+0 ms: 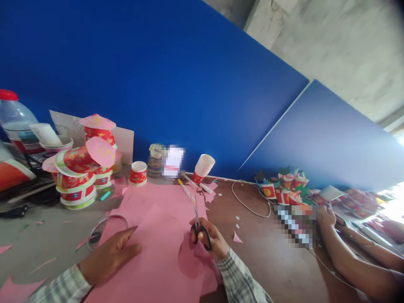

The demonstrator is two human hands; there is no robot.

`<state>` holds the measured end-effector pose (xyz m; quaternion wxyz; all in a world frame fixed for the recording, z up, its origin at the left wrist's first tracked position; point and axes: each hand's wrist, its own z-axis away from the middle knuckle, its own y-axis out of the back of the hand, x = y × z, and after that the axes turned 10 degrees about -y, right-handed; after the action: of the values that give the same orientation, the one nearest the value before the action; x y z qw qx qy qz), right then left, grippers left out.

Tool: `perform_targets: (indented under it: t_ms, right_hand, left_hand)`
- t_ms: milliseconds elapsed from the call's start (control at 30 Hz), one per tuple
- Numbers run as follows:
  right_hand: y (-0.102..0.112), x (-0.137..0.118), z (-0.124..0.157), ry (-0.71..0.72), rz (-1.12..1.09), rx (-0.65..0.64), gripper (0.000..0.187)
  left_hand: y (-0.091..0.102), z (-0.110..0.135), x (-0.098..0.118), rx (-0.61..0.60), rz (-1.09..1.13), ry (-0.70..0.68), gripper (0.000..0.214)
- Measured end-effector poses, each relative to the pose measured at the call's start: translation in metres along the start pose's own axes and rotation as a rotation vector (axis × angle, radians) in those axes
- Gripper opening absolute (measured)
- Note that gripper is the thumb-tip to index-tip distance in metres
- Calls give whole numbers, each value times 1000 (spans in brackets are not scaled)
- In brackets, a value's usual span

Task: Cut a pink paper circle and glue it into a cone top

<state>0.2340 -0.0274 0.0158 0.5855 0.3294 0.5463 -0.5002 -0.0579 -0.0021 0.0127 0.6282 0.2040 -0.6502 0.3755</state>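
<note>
My right hand (212, 240) is closed on black-handled scissors (198, 224), blades pointing away from me over a large pink paper sheet (158, 235). My left hand (110, 254) rests on the sheet's left edge with its fingers curled round the paper. A round hole is cut in the sheet just below the scissors. Both my sleeves are plaid.
Stacked red paper cups with pink lids (83, 168) stand at the left, by a plastic bottle (15, 122). Single cups (138, 173) (203, 167), a jar (155, 160) and pens line the blue wall. A wire ring (105, 225) lies left. Another person's arms (344, 248) work at right, near paper crafts (284, 185).
</note>
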Motion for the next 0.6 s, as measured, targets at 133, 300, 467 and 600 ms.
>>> perform_targets:
  t_ms: [133, 300, 467, 600]
  right_hand:
    - [-10, 1, -10, 13, -89, 69, 48]
    - [-15, -5, -15, -56, -54, 200, 52]
    - [-22, -12, -3, -99, 31, 189, 44]
    - [-30, -14, 7, -214, 145, 139, 34]
  left_hand:
    - [0, -2, -1, 24, -20, -19, 52]
    - [3, -3, -3, 55, -57, -5, 53]
    - [4, -2, -3, 106, -135, 6, 55]
    - [3, -4, -2, 206, -319, -41, 50]
